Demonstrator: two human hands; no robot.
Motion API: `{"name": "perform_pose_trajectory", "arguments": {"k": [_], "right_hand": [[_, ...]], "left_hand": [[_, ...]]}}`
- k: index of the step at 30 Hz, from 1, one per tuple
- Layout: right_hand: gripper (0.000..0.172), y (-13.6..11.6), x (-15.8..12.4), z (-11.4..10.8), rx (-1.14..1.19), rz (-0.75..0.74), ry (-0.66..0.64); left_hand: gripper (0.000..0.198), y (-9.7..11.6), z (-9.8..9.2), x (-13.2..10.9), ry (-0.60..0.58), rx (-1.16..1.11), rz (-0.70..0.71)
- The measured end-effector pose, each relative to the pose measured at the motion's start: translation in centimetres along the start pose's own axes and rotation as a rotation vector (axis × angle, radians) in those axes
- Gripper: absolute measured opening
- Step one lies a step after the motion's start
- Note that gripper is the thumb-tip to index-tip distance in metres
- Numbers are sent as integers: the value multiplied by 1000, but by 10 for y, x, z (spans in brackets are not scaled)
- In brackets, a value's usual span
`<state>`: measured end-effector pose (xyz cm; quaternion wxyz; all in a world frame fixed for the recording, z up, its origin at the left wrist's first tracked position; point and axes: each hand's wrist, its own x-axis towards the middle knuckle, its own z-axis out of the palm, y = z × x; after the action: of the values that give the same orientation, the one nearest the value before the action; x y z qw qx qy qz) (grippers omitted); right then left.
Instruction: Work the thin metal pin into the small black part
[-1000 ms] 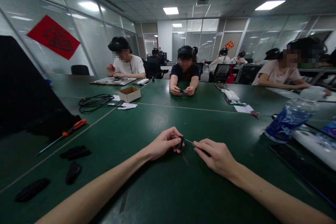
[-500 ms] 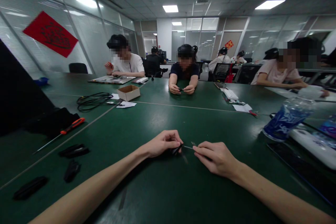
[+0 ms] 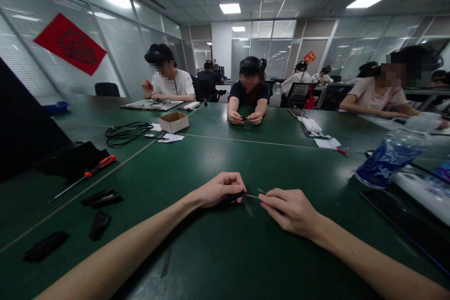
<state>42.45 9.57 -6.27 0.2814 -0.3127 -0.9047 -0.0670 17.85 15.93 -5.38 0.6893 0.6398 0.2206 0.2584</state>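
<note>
On the dark green table (image 3: 211, 253), both forearms (image 3: 116, 243) reach in from the lower frame edge, which cuts them off, with a screwdriver (image 3: 100, 166) well left and a water bottle (image 3: 392, 154) well right. The left hand (image 3: 220, 191) grips a small black part (image 3: 235, 196), half hidden by its fingers; a thin metal wire (image 3: 252, 196) runs toward the curled right hand (image 3: 290, 212), whose hold on it is hard to make out.

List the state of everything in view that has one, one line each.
Left hand, curled around a small black plastic part
Right hand, fingers beside a thin metal rod
Brown cardboard box, open
Black cable, loosely coiled
Orange-handled screwdriver, lying flat
</note>
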Motion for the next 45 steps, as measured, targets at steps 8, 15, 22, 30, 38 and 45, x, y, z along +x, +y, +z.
{"name": "perform_pose_trajectory", "arguments": {"k": [8,15,22,30,38,45], "right_hand": [[27,-2,2,2,0,134,27],[29,-2,0,3,-57,116,-24],[27,-7,0,-2,-40,31,-44],[25,-5,-3,-7,30,-22,-87],[24,-11,5,-5,71,-128,-149],[24,-10,6,-3,153,-63,-57]], "left_hand": [[29,-5,2,4,94,-49,12],[33,-8,2,4,133,8,17],[31,2,4,-1,38,81,-7],[30,9,-4,-1,-159,176,-88],[30,15,-2,3,-315,235,-128],[34,7,-1,3,-159,111,-100]]}}
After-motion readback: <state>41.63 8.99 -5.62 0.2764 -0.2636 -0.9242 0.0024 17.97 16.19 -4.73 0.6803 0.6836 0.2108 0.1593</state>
